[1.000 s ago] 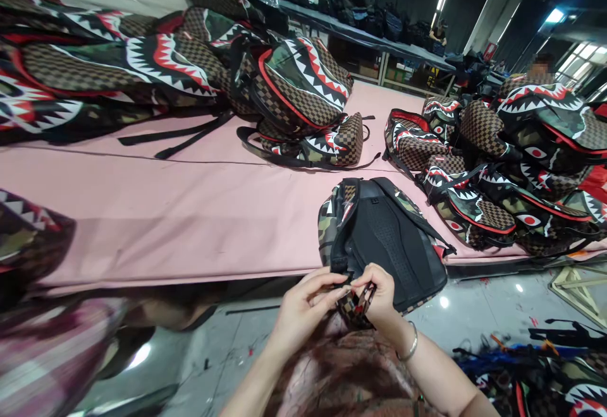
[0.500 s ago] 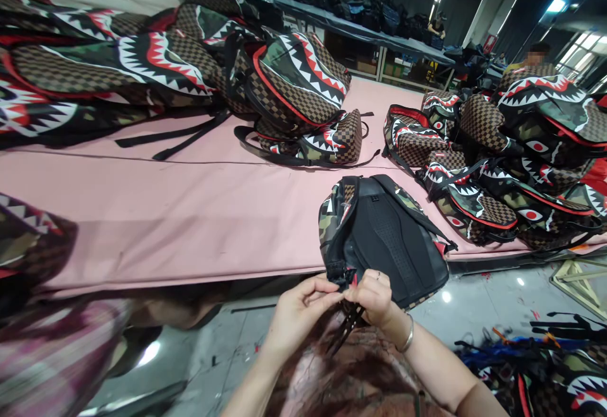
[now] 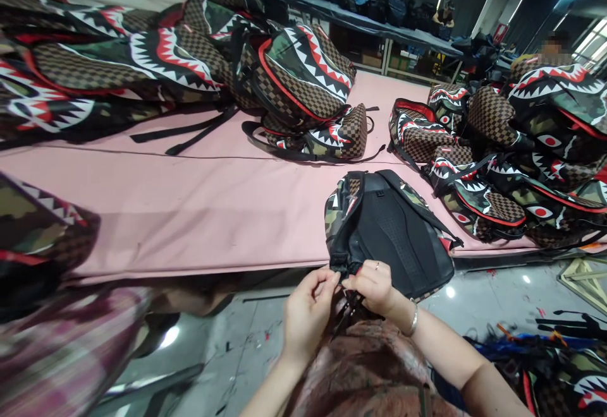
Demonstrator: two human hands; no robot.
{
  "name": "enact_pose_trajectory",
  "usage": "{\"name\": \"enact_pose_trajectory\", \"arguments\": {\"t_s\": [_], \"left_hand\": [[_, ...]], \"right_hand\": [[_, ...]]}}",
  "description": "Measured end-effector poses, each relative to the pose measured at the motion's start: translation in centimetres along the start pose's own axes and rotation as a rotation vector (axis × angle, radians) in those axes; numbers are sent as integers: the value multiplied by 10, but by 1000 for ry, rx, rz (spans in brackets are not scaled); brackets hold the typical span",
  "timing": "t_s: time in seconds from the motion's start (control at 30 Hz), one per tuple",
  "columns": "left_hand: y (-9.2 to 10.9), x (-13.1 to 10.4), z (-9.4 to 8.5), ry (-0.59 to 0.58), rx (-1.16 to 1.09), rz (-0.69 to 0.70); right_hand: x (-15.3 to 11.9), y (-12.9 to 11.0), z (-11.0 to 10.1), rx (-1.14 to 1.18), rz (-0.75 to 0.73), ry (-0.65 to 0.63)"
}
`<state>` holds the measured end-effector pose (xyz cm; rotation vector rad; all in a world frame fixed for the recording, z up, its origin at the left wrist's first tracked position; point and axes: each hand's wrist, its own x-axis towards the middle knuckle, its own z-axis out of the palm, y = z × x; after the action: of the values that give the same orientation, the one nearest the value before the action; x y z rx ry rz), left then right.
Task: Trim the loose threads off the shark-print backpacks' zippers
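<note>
Backpack (image 3: 403, 240) lies back panel up, beyond the fingertips, at the near edge of the pink table (image 3: 213, 227); its bottom corner sticks out past that edge, beside the right knuckles. Looks light for its size, probably empty. Back panel padded, likely springy; sides soft, would sag if lifted by one corner. Smooth shell may slide a bit on the cloth. Not fragile. Best hold for moving it: both shoulder straps, or a flat palm on the padding. For small work, pinch the webbing at the strap end (image 3: 342, 264), right by the fingertips; limp, needs a close grip.

Left hand (image 3: 306, 309): thumb and fingers drawn to a near-closed pinch at the strap end, palm turned inward, forearm coming up from below. Whatever sits between the tips is too small to tell. Right hand (image 3: 378, 287): fingers curled closed, thumb and index tips by the same spot, back of hand up, wrist fairly straight, forearm slanting in from lower right. Dark slim item (image 3: 349, 308) hangs under its curled fingers, apparently held; exact type unclear. Other bags (image 3: 488, 208) piled beyond the right hand.
</note>
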<state>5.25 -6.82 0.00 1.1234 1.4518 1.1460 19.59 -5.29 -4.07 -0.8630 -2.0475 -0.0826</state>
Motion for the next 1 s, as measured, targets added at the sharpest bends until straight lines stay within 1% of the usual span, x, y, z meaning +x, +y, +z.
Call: {"name": "enact_pose_trajectory", "arguments": {"t_s": [0.07, 0.13, 0.17, 0.23, 0.27, 0.3, 0.33, 0.43, 0.5, 0.63, 0.8, 0.93, 1.0], "left_hand": [[-2, -5, 5, 93, -137, -34], [-6, -6, 6, 119, -269, -91], [-8, -5, 6, 118, -319, -119], [-10, -2, 4, 106, -368, -165], [-11, 0, 3, 100, -371, -178], [-11, 2, 2, 94, -371, -187], [-11, 3, 1, 86, -376, -194], [-7, 3, -1, 63, -408, -201], [-4, 2, 0, 58, -411, -196], [-1, 1, 1, 48, -404, -180], [-2, 2, -1, 22, -388, -162], [-2, 3, -2, 4, -348, -139], [-2, 2, -2, 1, -322, -125]], "right_hand": [[2, -6, 2, 94, 95, 41], [5, -13, 2, 204, 249, 38], [6, -16, -1, 252, 360, 18], [11, -20, -10, 335, 614, -67], [13, -21, -17, 368, 713, -127], [16, -21, -25, 385, 773, -187], [19, -20, -33, 379, 792, -241], [27, -17, -52, 233, 725, -351], [31, -15, -59, 109, 665, -405], [42, -12, -63, -64, 520, -487], [65, -14, -68, -201, 365, -581], [80, -17, -72, -291, 294, -642], [85, -18, -72, -292, 280, -647]]}}
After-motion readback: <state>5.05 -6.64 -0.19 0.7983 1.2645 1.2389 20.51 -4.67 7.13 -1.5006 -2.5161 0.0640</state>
